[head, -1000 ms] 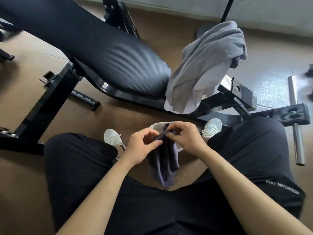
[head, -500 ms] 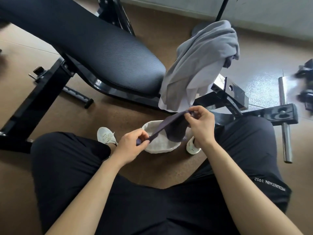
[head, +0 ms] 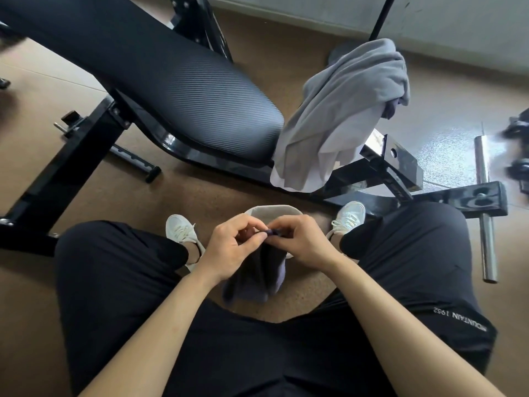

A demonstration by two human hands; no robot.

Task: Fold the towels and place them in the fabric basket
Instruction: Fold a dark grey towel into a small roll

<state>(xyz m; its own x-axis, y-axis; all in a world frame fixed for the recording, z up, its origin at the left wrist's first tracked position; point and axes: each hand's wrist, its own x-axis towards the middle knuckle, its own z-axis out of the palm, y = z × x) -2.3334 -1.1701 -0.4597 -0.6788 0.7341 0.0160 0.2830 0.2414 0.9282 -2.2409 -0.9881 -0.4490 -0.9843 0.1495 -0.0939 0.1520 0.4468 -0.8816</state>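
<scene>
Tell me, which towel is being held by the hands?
The small dark purple cloth towel, pinched at its top by the left hand and right hand. The big light grey towel just hangs over the black padded bench, untouched.

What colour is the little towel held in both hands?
The towel is dark greyish purple, clearest in the head view.

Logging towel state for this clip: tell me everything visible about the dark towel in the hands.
The dark towel is soft purplish-grey cloth, gathered and hanging in loose vertical folds. The left hand and right hand pinch its top edge, close together, between the knees. In this view it hides the near rim of the pale basket; its lower end hangs free.
</scene>
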